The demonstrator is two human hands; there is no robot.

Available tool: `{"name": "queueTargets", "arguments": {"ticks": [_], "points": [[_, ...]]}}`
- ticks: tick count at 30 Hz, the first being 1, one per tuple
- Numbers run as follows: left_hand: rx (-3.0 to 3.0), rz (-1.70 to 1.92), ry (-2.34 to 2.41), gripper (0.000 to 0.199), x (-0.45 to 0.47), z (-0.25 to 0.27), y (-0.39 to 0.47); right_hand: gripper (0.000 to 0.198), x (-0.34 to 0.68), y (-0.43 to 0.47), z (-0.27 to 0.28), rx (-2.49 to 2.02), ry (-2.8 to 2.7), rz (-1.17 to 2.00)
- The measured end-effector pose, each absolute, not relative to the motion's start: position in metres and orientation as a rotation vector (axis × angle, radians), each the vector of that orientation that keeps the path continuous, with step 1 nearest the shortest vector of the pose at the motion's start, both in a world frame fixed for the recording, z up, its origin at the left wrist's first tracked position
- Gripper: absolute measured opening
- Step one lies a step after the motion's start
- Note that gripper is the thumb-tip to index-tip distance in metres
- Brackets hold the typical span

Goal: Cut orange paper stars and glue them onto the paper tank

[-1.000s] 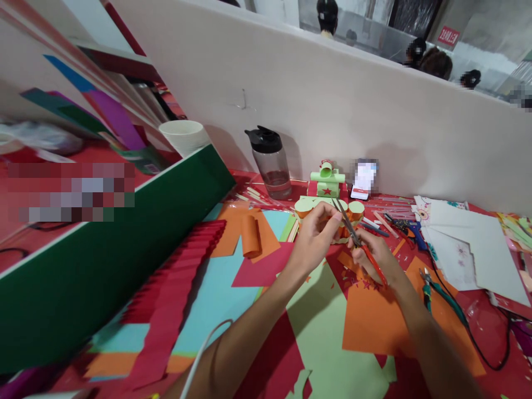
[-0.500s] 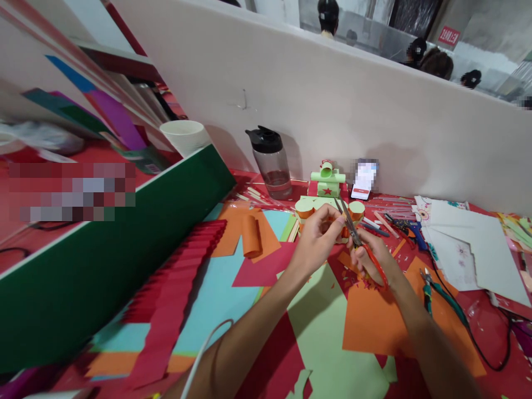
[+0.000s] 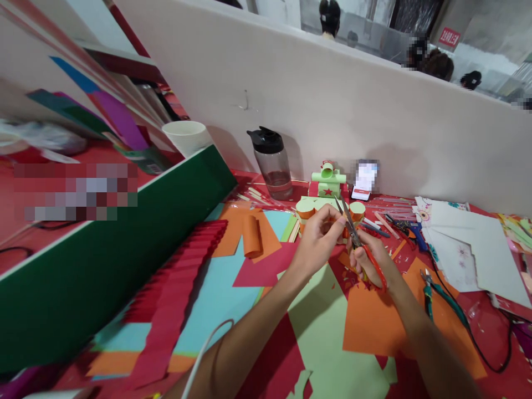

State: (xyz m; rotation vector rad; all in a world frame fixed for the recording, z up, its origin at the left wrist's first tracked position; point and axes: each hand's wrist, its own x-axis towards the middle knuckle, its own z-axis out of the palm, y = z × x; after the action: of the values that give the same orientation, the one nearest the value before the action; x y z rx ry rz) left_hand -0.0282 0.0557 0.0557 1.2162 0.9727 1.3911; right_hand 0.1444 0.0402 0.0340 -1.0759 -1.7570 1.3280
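Observation:
My right hand (image 3: 369, 256) grips a pair of scissors (image 3: 351, 228) with red handles, its slightly parted blades pointing up and away from me. Close beside the blades, my left hand (image 3: 321, 235) is closed in a pinch; whatever sits between its fingertips is too small to make out. Just behind both hands stands a paper model (image 3: 306, 208) in light green and orange, partly hidden by them. Farther back is a light green paper model (image 3: 328, 185) with a red star. Small orange scraps lie below my right hand on a sheet of orange paper (image 3: 374, 324) and the red tabletop.
A green board (image 3: 124, 249) slants along the left. Near it are pleated red paper (image 3: 174, 288) and an orange paper roll (image 3: 251, 235). A water bottle (image 3: 274, 166) and a phone (image 3: 366, 180) stand by the partition. Green-handled pliers (image 3: 446, 299) lie right. People sit beyond the partition.
Both hands stay almost in place, with the scissors still beside the left fingertips. The whole view has shifted very slightly.

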Motion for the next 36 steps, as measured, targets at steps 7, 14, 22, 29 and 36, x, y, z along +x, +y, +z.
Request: {"name": "queueTargets", "arguments": {"ticks": [7, 14, 22, 29, 36], "points": [[1.211, 1.389, 0.962, 0.031, -0.028, 0.057, 0.055, 0.06, 0.146, 0.041, 0.032, -1.112, -1.767, 1.329], [1.194, 1.366, 0.965, 0.03, -0.031, 0.057, 0.058, 0.066, 0.153, 0.046, 0.035, -1.062, -1.795, 1.37], [1.233, 1.231, 0.957, 0.026, -0.042, 0.059, 0.062, 0.067, 0.161, 0.048, 0.041, -1.077, -1.855, 1.384], [1.283, 1.17, 0.924, 0.025, -0.049, 0.059, 0.065, 0.06, 0.172, 0.052, 0.045, -1.131, -1.913, 1.413], [1.313, 1.108, 0.942, 0.026, -0.053, 0.059, 0.068, 0.055, 0.178, 0.055, 0.05, -1.14, -1.967, 1.432]]}}
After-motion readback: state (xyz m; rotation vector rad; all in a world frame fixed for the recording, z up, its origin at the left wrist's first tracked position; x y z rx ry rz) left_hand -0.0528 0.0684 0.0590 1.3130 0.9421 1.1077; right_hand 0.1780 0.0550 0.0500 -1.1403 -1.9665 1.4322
